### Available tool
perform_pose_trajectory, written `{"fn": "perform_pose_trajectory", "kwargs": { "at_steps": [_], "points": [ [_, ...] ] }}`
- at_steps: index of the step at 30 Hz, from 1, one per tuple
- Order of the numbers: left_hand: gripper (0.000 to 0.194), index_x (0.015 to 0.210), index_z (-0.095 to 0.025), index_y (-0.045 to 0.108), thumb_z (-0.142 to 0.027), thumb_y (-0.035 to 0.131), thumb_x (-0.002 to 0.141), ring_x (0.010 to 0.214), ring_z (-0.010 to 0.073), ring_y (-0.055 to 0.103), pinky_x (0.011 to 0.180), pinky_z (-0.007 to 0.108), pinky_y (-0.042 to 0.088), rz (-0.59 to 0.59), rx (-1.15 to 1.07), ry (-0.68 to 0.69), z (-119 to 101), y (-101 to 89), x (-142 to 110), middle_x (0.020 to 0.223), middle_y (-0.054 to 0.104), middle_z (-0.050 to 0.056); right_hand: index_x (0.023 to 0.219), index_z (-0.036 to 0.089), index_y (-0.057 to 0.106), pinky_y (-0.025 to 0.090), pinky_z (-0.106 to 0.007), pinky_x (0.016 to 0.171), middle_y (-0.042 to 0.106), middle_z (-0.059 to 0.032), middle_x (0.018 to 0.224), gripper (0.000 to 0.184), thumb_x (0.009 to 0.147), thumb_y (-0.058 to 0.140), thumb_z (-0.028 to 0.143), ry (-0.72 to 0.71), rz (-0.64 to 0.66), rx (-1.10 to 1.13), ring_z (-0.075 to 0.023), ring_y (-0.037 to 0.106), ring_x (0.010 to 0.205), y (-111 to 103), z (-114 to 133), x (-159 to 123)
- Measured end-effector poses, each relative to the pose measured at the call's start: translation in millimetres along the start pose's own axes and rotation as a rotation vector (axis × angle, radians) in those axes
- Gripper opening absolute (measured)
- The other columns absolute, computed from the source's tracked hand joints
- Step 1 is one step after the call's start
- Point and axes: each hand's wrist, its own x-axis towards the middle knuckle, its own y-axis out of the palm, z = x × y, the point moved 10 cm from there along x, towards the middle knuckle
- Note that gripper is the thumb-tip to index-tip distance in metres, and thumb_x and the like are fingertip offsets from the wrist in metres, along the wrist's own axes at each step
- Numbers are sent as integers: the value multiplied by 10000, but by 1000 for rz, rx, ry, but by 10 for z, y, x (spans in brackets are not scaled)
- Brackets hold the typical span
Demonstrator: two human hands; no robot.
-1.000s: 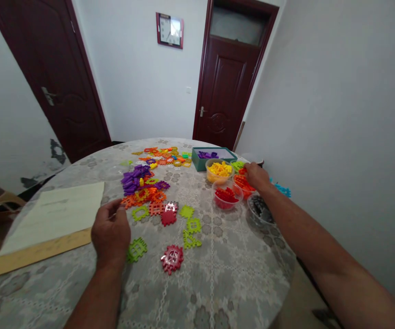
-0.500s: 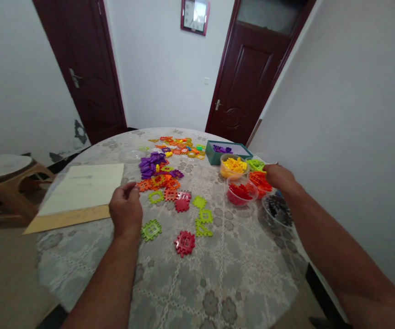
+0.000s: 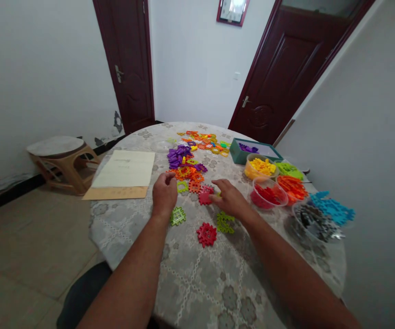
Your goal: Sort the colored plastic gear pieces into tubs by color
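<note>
My left hand (image 3: 165, 194) rests by the left side of the toy pieces with its fingers curled together; whether anything is inside them I cannot make out. My right hand (image 3: 231, 198) reaches in from the right, thumb and index finger apart, close to a red notched plastic piece (image 3: 205, 198). Beside that lies an orange square piece (image 3: 194, 186). Green pieces (image 3: 178, 216) and a red gear-edged piece (image 3: 206, 234) lie nearer to me. Behind my hands, purple pieces (image 3: 178, 156) are heaped on orange ones (image 3: 197, 176).
On the right stand tubs of yellow (image 3: 261, 167), red (image 3: 268, 194), orange (image 3: 291, 188), green (image 3: 288, 170) and grey pieces (image 3: 316, 221), with blue pieces (image 3: 333, 208) beside them. Behind is a green box (image 3: 240, 156). Paper sheets (image 3: 125, 169) lie left, near a stool (image 3: 63, 160).
My right hand has come back from the orange and green tubs to the middle, its fingers now parted. My left hand stays beside the pieces. The view has swung left.
</note>
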Motion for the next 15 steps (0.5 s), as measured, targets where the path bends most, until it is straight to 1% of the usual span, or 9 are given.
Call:
{"fn": "perform_pose_trajectory", "kwargs": {
  "at_steps": [2,3,5,7,10,11,12,14,15],
  "points": [
    [237,1043,-181,735,-252,577,881,992,226,714,948,358,527,39,28,28,-64,40,-32,1048,782,83,1511,182,525,455,-391,1087,558,-184,1476,659,938,698,457,20,32,-10,-292,588,1300,181,21,81],
    [230,1042,-185,732,-243,572,886,993,224,712,949,356,523,53,43,36,-86,56,-46,1046,781,79,1505,182,533,452,-395,1086,573,-184,1452,681,919,716,476,27,55,-14,-301,584,1300,255,17,107],
    [221,1039,-191,727,-227,564,895,980,218,709,942,350,520,81,74,49,-117,90,-72,1034,780,72,1460,175,579,455,-398,1070,618,-172,1372,653,900,733,474,21,92,-4,-303,606,1250,361,10,128],
    [214,1033,-193,725,-215,556,902,964,215,708,929,346,521,118,107,65,-140,137,-101,1018,778,70,1444,171,596,460,-393,1057,635,-155,1322,629,894,738,440,-4,83,42,-287,620,1206,395,13,118],
    [202,1024,-198,723,-208,558,909,971,218,711,936,347,522,170,148,109,-181,216,-152,1017,780,71,1440,186,600,468,-375,1032,647,-126,1277,630,861,763,376,-33,1,141,-258,624,1159,338,18,78],
    [199,1024,-201,723,-209,561,910,980,221,713,946,351,522,184,159,129,-200,241,-170,1024,781,72,1397,195,629,473,-366,1012,663,-109,1241,577,858,759,357,-36,-18,180,-247,630,1127,316,21,66],
    [198,1025,-205,724,-208,563,911,989,223,713,956,356,522,199,170,150,-220,268,-187,1032,782,73,1322,203,669,482,-354,976,685,-87,1182,487,862,746,345,-32,-24,222,-234,639,1075,300,21,59],
    [198,1025,-208,727,-205,566,911,992,228,712,969,368,522,234,190,191,-264,323,-223,1037,782,76,1120,208,722,487,-320,868,715,-36,1024,275,885,701,350,-2,-6,311,-205,645,941,275,13,59],
    [198,1025,-206,729,-202,568,910,987,229,711,969,372,523,254,196,207,-287,350,-241,1035,781,79,1025,206,721,477,-303,807,711,-14,940,210,899,677,368,20,2,350,-192,636,872,250,3,65]
  ]
}}
